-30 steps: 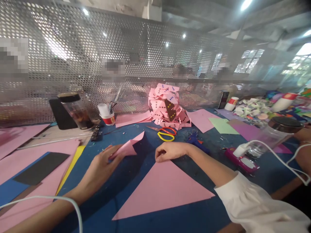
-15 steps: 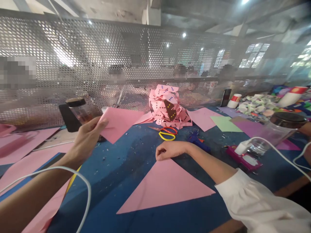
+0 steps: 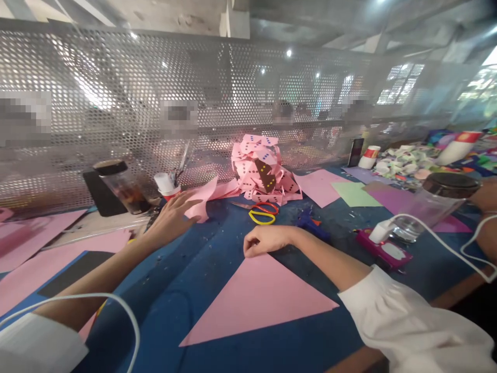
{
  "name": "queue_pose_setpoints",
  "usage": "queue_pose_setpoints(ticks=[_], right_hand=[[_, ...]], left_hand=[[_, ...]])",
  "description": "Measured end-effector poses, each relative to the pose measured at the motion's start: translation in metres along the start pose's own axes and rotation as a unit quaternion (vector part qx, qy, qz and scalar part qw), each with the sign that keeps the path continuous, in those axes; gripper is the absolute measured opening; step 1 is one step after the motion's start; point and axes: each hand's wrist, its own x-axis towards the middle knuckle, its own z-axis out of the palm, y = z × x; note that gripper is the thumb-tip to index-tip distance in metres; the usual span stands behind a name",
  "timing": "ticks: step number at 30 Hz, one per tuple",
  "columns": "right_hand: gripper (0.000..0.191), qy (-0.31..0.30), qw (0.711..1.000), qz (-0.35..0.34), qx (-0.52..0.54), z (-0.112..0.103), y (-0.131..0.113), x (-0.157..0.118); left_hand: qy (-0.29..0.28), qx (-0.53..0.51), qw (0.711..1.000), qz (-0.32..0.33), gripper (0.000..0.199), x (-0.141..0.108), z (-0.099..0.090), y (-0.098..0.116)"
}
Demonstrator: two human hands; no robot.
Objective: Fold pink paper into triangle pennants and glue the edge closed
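A large pink paper triangle [image 3: 260, 305] lies on the blue table, its top corner under the curled fingers of my right hand [image 3: 267, 240]. My left hand [image 3: 174, 215] reaches over the table at centre left, fingers stretched out, against a smaller curved pink sheet [image 3: 204, 201]. Whether it grips that sheet is hard to tell; the thumb side touches its edge. Scissors with red and yellow handles [image 3: 263, 213] lie beyond my right hand. Behind them stands a pile of folded pink paper with printed dots [image 3: 260, 168].
A dark blue glue gun [image 3: 310, 224], a magenta power strip [image 3: 384, 249] with a white cable and a clear jar [image 3: 430, 207] stand to the right. Another jar [image 3: 124, 189] and a paper cup [image 3: 167, 185] are at the left. A perforated metal screen [image 3: 217, 88] runs behind.
My left hand has moved right and its fingers have spread; the small pink sheet moved right and now curves. My right hand stays on the triangle's corner. The view has shifted slightly.
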Motion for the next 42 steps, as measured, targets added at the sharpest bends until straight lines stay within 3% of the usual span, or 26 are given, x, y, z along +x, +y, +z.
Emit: queue_pose_setpoints(ticks=[4,8,10,13,17,21,23,25,30,37,42], right_hand=[[0.015,0.035,0.999,-0.003,0.005,0.001,-0.003,0.001],[0.017,0.095,0.995,-0.008,0.011,0.003,-0.011,0.000],[0.016,0.126,0.992,-0.010,0.011,0.004,-0.015,-0.001],[0.013,0.162,0.987,-0.013,0.011,0.008,-0.018,0.001],[0.013,0.240,0.970,-0.027,0.006,0.011,-0.022,0.005],[0.015,0.377,0.919,-0.090,-0.070,0.012,-0.032,0.000],[0.017,0.399,0.900,-0.127,-0.119,0.018,-0.040,-0.009],[0.017,0.360,0.907,-0.150,-0.157,0.030,-0.046,-0.021],[0.039,0.259,0.913,-0.165,-0.267,0.065,-0.050,-0.046],[0.028,0.257,0.893,-0.183,-0.322,0.080,-0.033,-0.043],[0.035,0.262,0.892,-0.189,-0.316,0.080,-0.030,-0.042]], left_hand=[[-0.073,-0.058,0.995,-0.035,0.045,-0.025,-0.002,0.017],[-0.213,-0.157,0.963,-0.052,0.043,-0.060,-0.001,0.049],[-0.236,-0.199,0.949,-0.058,0.043,-0.074,0.003,0.062],[-0.232,-0.252,0.936,-0.078,0.046,-0.086,0.012,0.067],[-0.184,-0.296,0.929,-0.124,0.049,-0.093,0.018,0.051],[-0.150,-0.331,0.917,-0.163,0.050,-0.098,0.018,0.030],[-0.139,-0.346,0.911,-0.178,0.052,-0.101,0.017,0.025],[-0.128,-0.358,0.905,-0.191,0.055,-0.103,0.017,0.024],[-0.109,-0.368,0.898,-0.218,0.051,-0.104,0.017,0.030],[-0.110,-0.349,0.900,-0.236,0.042,-0.103,0.015,0.040],[-0.084,-0.324,0.911,-0.240,0.040,-0.103,0.015,0.046]])
